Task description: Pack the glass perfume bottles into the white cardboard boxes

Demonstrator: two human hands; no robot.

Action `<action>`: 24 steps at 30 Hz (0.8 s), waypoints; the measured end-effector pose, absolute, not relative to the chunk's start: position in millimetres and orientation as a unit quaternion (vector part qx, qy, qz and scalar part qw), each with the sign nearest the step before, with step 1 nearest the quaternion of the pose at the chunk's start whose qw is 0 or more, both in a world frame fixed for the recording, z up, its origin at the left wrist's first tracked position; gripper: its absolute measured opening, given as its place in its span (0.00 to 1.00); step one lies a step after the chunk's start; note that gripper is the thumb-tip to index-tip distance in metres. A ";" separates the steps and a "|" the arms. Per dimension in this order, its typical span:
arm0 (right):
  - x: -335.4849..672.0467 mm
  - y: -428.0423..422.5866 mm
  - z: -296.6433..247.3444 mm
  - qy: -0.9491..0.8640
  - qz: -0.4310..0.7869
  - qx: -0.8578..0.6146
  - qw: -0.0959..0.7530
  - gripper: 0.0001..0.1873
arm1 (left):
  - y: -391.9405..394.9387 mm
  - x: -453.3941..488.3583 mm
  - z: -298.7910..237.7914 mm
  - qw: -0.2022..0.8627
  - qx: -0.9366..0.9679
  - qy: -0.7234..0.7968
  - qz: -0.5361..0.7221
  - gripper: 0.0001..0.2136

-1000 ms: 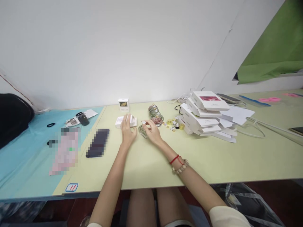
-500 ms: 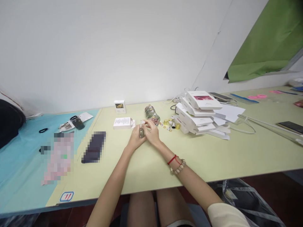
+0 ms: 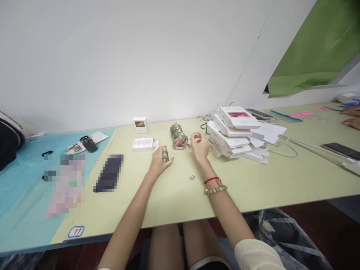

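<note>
My left hand (image 3: 158,163) is wrapped round a small glass bottle (image 3: 165,155) with greenish-brown contents and a silvery neck, held upright at the table. To the right, my right hand (image 3: 200,147) is raised by the loose small parts, its fingers curled in a pinch. What sits between those fingertips is too small to make out. Between the two hands stands a row of similar bottles (image 3: 179,140), some greenish, the nearest reddish. A small silvery piece (image 3: 192,177) lies on the table in front of my right hand, which hides most of the gold and silver caps.
White cartons (image 3: 237,129) are stacked right of my right hand, with cables behind. A small upright box (image 3: 140,125) and a lying box (image 3: 143,144) stand left of the bottles. A phone (image 3: 344,150) lies far right, near another person's hands (image 3: 351,119).
My right hand has left the bottle and moved right to the loose caps. A small silvery piece now lies on the table. My left hand still holds the bottle.
</note>
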State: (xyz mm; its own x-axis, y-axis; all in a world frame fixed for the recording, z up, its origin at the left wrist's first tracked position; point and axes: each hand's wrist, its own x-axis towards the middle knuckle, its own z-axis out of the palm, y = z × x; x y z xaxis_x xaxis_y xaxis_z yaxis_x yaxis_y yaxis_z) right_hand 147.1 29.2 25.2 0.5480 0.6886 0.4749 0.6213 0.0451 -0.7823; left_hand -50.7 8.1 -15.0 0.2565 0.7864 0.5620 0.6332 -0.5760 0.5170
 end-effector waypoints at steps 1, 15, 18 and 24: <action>149.1 29.9 23.2 -0.476 0.031 -0.703 0.528 0.13 | 5.4 -50.0 -13.2 0.078 0.779 0.460 0.419 0.29; 160.2 38.4 9.5 -0.533 0.041 -0.674 0.510 0.15 | -64.6 15.5 -0.3 0.075 0.921 0.207 0.321 0.42; 167.9 41.2 11.7 -0.530 0.058 -0.679 0.505 0.16 | -56.5 9.8 -4.7 0.077 0.915 0.267 0.294 0.30; 176.0 40.6 10.4 -0.567 0.057 -0.692 0.443 0.12 | -45.8 2.5 -5.4 0.035 0.931 0.282 0.231 0.12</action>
State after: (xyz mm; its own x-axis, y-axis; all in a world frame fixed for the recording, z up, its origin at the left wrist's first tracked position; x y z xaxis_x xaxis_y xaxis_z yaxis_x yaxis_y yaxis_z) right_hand 176.0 40.6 10.4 0.3493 0.8357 0.4238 0.7340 0.0371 -0.6781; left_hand 2.5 -45.8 -5.4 0.7344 0.5405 0.4105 0.5084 -0.8388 0.1949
